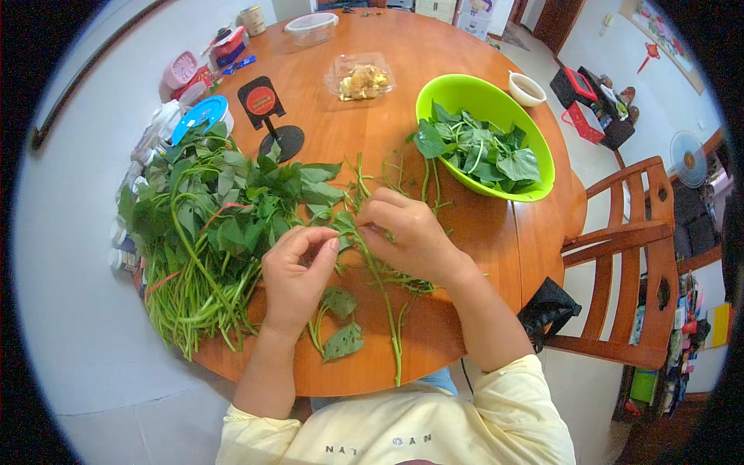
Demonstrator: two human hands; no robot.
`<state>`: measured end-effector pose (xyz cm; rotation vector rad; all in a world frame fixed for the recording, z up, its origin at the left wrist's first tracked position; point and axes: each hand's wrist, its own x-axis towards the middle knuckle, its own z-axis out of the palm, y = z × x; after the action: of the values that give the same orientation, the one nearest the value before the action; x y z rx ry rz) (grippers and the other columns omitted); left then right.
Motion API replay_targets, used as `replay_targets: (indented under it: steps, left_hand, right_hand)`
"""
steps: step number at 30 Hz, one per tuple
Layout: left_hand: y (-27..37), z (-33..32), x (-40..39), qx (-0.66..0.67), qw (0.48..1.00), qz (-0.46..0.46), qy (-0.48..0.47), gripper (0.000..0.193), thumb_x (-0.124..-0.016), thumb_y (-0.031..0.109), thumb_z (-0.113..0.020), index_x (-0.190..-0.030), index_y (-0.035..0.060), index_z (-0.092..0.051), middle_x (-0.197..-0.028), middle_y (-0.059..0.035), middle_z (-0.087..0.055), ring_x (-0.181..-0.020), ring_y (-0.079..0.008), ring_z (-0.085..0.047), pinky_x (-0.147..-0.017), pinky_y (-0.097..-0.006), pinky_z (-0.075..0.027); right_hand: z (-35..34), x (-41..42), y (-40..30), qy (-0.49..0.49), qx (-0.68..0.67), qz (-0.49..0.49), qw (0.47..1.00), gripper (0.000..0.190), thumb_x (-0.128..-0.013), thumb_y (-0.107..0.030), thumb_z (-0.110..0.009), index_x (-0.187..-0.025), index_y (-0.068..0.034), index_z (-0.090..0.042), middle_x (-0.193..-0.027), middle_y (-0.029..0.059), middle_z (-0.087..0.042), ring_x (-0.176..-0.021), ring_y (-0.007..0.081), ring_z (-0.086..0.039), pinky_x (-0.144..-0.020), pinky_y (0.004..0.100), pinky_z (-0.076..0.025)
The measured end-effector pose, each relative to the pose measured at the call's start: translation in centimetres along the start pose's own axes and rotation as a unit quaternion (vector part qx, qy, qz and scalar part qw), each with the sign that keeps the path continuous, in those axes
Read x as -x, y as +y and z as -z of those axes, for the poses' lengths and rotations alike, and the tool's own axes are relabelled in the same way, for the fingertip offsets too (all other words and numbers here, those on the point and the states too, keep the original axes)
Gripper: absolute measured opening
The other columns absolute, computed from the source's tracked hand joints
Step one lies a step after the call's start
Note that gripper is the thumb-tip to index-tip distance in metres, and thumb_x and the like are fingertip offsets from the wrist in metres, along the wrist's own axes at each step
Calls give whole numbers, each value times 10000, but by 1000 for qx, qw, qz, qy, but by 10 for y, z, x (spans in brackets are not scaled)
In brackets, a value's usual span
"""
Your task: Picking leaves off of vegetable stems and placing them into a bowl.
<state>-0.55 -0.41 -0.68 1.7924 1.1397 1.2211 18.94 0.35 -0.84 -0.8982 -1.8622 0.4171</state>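
Note:
My left hand (295, 270) pinches a leafy green sprig (381, 290) between thumb and forefinger. Its long stem hangs down toward the table's front edge. Close by on the right, my right hand (414, 235) curls its fingers around the same sprig; its fingertips are partly hidden. Left of my hands lies a large heap of leafy greens (218, 232), probably sweet potato greens, with red ties around the stems. A lime-green plastic bowl (485, 96) at the right holds picked leaves (479, 151). Bare stems (427, 180) lie behind and under my right hand. Loose holed leaves (344, 342) rest between my forearms.
On the round wooden table (383, 128) stand a black phone stand (283, 142), a clear box of yellowish food (361, 81), a lidded clear tub (312, 30) and a small white bowl (526, 90). Containers crowd the wall side. A wooden chair (622, 256) is at the right.

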Motion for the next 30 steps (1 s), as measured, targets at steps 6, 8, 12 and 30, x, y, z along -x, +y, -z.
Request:
replay_targets:
  steps: [6,8,12,30]
  left_hand:
    - [2,1,1,-31,999,7,-34,63,-832,6,-678,-890,-18,-679,-784,-41,-620,-679,-91,-558,-609,-238,-449]
    - [5,0,-1,-43,998,-20,-32,65,-828,5,-682,-889,-16,-679,-786,-49,-626,-679,-105,-567,-607,-243,-453]
    - [2,3,-5,-83,991,-104,-22,81,-813,7,-696,-892,-8,-684,-806,-80,-649,-683,-149,-596,-601,-257,-464]
    - [3,1,1,41,997,31,-59,60,-852,-5,-668,-910,-10,-680,-870,-23,-659,-772,-83,-597,-696,-231,-483]
  right_hand:
    - [2,1,-1,-35,120,47,991,154,-700,-7,-682,-826,-23,-596,-779,112,-553,-683,318,-578,-581,387,-479]
    - [2,2,-1,-35,105,35,993,109,-697,-3,-644,-797,-12,-601,-745,117,-552,-664,293,-572,-562,372,-467]
    - [2,3,-3,-39,-12,-67,997,59,-703,-6,-604,-760,8,-602,-707,110,-549,-646,229,-558,-560,332,-444]
    - [0,4,-2,-72,-222,-181,955,163,-858,-137,-638,-834,17,-592,-762,38,-554,-705,96,-553,-582,267,-457]
